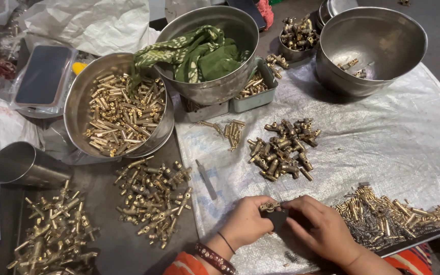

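Note:
My left hand and my right hand meet near the front edge of a white woven sheet. Together they pinch a small brass fitting that sits on a dark block. A pile of brass valve bodies lies just beyond my hands. To the right of my right hand lies a heap of small brass pins and steel springs. A slim metal tool rests on the sheet to the left.
Two heaps of assembled brass fittings lie at the left. A steel bowl of brass pins, a bowl with a green cloth, a large steel bowl, a steel cup and a phone stand behind.

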